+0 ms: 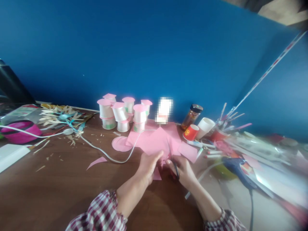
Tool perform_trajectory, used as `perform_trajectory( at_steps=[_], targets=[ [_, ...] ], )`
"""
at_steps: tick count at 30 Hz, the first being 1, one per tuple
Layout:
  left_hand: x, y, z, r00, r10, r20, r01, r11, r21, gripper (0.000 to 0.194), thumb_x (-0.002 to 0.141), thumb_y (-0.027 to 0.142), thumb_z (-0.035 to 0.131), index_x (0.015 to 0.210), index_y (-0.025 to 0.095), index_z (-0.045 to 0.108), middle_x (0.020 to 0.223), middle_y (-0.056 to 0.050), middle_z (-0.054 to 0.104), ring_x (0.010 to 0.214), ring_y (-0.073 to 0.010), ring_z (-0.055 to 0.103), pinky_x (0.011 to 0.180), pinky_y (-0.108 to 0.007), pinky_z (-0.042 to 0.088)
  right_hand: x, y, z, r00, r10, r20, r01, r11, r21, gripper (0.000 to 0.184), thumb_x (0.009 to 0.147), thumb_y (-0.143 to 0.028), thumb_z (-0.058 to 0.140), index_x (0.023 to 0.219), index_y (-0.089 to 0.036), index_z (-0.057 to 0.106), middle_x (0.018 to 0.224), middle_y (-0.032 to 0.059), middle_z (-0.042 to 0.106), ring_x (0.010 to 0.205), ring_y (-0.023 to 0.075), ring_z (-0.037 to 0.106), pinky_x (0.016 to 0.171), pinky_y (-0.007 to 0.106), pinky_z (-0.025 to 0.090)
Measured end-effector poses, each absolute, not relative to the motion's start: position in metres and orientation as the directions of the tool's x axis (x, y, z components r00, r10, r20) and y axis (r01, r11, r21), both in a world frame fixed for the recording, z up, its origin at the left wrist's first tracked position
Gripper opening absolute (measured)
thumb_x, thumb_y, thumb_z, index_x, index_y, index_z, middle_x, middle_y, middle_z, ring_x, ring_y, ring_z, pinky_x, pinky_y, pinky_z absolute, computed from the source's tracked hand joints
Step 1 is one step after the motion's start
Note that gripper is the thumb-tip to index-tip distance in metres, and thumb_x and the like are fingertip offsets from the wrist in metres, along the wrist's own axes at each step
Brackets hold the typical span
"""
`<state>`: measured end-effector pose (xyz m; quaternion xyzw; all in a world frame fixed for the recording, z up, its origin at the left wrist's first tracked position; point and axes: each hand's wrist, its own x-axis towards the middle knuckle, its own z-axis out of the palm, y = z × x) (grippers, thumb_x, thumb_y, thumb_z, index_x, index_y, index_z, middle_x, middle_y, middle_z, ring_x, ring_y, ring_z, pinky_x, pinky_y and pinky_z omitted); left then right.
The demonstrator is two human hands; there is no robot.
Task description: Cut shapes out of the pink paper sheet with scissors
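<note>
My left hand (151, 165) is closed on a sheet of pink paper (155, 142), thumb on top. My right hand (181, 168) grips a pair of scissors with a dark handle (177, 171); the blades point up and away beside the paper. A small ragged pink piece hangs between the two hands. Below the left hand's fingers lies a pink offcut (157, 175). More pink sheets (189, 151) lie behind and to the right. Pink paper circles (121, 143) are spread to the left of the sheets.
Stacked white cups with pink tops (120, 112) stand by the blue wall. A white cable (113, 158) crosses the table. To the right are a jar (192, 115), a red paper cup (191, 132) and a blue glue gun (238, 170). A magenta pouch (21, 131) lies left.
</note>
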<state>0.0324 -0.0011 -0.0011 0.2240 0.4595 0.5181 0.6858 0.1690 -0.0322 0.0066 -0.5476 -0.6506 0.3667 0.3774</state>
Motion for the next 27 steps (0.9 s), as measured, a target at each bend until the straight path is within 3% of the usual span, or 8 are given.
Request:
perform_trajectory(
  at_steps=[20,27],
  targets=[
    [0.032,-0.004,0.017,-0.027,0.903,-0.429,-0.451,0.372,0.811,0.018,0.055,0.021,0.074,0.065,0.009,0.065,0.051,0.000,0.057,0.047,-0.0109,0.052,0.048,-0.024,0.042,0.171,-0.032,0.008,-0.098,0.992,0.076,0.491,0.115,-0.863,0.036,0.081,-0.047,0.059,0.065,-0.016,0.057,0.042,-0.0043,0.047,0.038,0.0103,0.044,0.040,0.021,0.033],
    [0.030,-0.004,0.018,-0.010,0.904,-0.426,-0.461,0.374,0.805,0.017,0.056,0.020,0.074,0.066,0.010,0.065,0.051,0.000,0.056,0.047,-0.0109,0.052,0.047,-0.023,0.042,0.170,-0.033,0.008,-0.098,0.994,0.052,0.428,0.089,-0.900,0.036,0.081,-0.047,0.059,0.064,-0.016,0.056,0.042,-0.0049,0.046,0.037,0.0096,0.044,0.039,0.020,0.033]
  ],
)
